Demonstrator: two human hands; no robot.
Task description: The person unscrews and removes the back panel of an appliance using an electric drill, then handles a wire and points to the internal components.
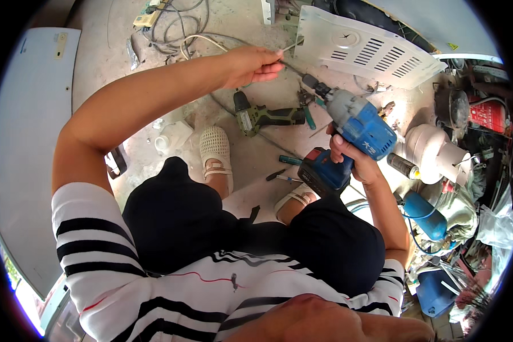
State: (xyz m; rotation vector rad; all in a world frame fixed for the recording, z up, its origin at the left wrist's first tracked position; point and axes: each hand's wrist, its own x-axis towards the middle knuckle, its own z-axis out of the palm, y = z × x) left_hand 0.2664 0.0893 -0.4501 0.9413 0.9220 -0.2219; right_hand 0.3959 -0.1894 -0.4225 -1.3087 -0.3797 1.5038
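My right hand (pixel 353 158) is wrapped round the handle of a blue cordless impact driver (pixel 362 122). The driver's dark nose points up and left, toward my other hand. At the left, my arm stretches across to the middle, and my left hand (pixel 256 65) is closed in a pinch. A thin pale rod (pixel 291 45) shows just past those fingertips; whether they hold it I cannot make out. Beyond it, a white slotted metal panel (pixel 367 48) leans at the base of a large appliance (pixel 439 23). A green and black cordless drill (pixel 262 118) lies on the floor below my left hand.
Cables (pixel 179 31) run from a power strip (pixel 146 17) at the far left. A white bottle (pixel 174 137) lies near my left shoe (pixel 215 151). Clutter on the right includes a spray can (pixel 403 166), a blue cylinder (pixel 426 215) and hoses. A white door panel (pixel 31 142) stands left.
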